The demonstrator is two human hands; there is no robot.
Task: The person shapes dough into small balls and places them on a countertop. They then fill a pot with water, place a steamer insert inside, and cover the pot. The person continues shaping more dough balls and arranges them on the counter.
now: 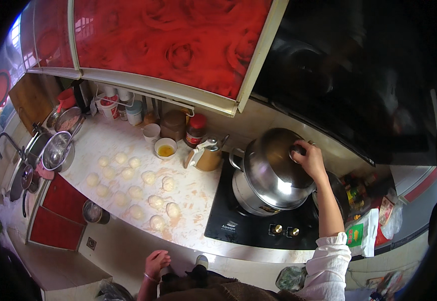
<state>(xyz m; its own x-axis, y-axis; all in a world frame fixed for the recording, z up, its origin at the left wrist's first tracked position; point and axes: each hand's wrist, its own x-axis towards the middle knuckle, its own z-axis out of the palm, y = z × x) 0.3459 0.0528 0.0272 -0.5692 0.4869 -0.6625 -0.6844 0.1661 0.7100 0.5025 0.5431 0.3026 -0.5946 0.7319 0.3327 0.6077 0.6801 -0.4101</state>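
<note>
My right hand (308, 158) grips the dark knob of a domed steel lid (267, 169). The lid sits tilted over a large steel pot (246, 193) on the black glass gas hob (229, 214); what is inside the pot is hidden. My left hand (157, 262) hangs in front of the counter edge, fingers loosely bent, with nothing seen in it. On the floured worktop (192, 229) left of the hob lie several round pieces of pale dough (128, 173), spaced apart. Two hob knobs (277, 228) face me below the pot.
A small bowl of yellow liquid (166, 148), a white cup (151, 132), a glass jug (208, 158) and a red-lidded jar (196, 129) stand along the back. Steel bowls (57, 150) are by the sink. Red cabinets (173, 45) and a black range hood (353, 82) overhang. Packets (362, 233) lie right.
</note>
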